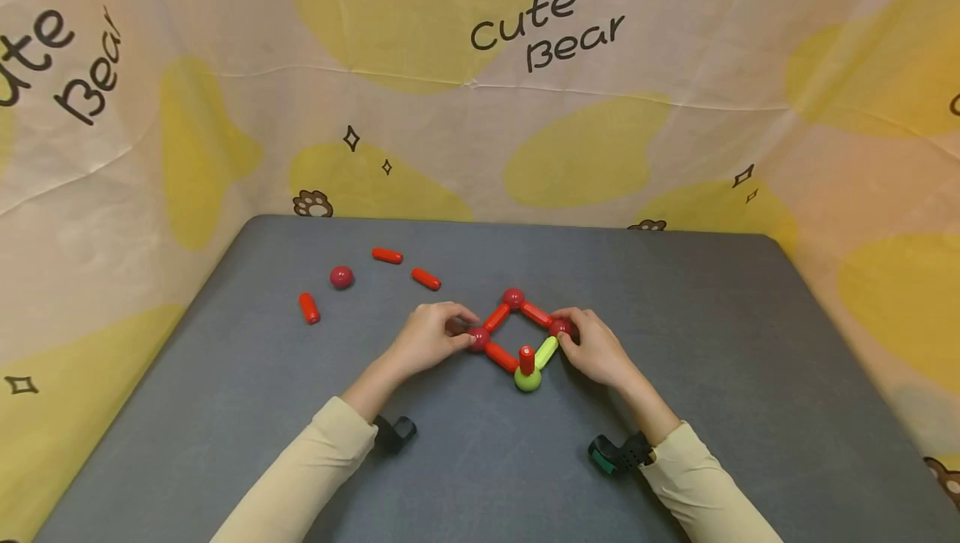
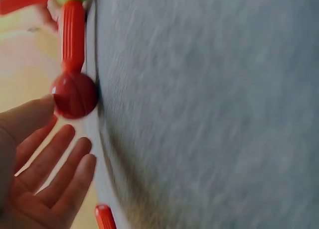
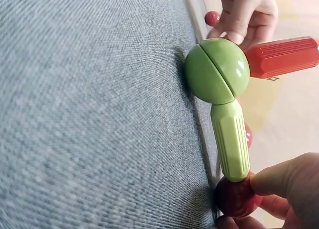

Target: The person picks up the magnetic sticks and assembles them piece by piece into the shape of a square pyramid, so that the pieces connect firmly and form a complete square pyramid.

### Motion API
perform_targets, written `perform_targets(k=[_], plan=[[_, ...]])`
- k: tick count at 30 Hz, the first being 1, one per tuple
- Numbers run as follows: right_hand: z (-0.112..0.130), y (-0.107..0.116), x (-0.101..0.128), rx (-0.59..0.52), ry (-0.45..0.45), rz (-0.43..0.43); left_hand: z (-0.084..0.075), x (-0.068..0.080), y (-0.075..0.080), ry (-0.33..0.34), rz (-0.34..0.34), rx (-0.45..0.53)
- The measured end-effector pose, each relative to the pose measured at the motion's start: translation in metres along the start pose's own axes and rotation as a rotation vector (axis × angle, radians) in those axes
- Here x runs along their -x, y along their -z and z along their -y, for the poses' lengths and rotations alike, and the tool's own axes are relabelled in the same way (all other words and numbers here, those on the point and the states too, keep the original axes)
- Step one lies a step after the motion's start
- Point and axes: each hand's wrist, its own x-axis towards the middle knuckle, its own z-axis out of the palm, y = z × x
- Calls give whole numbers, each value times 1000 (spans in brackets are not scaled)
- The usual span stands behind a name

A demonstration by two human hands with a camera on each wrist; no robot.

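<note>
On the table lies a four-sided frame of rods and balls. My left hand is at its left red ball, thumb on the ball and forefinger close round it; the other fingers are spread. With thumb and fingers, my right hand pinches the right red ball. A green ball forms the near corner, with a short red rod standing up from it. A light green rod joins it to the right ball. Red rods make the other sides, and a red ball the far corner.
Left of the frame, a loose red ball lies among three loose red rods: one at far left, another red rod farther back, and a red rod nearer the frame. A patterned cloth hangs behind the grey table.
</note>
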Motion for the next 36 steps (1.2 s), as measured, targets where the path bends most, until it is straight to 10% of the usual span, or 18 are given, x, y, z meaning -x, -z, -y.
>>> perform_targets(k=[15, 36], plan=[[0, 1, 1, -4, 4, 2, 38, -27, 39, 58, -296, 0], [-1, 1, 0, -7, 14, 7, 55, -47, 40, 201, -137, -120]])
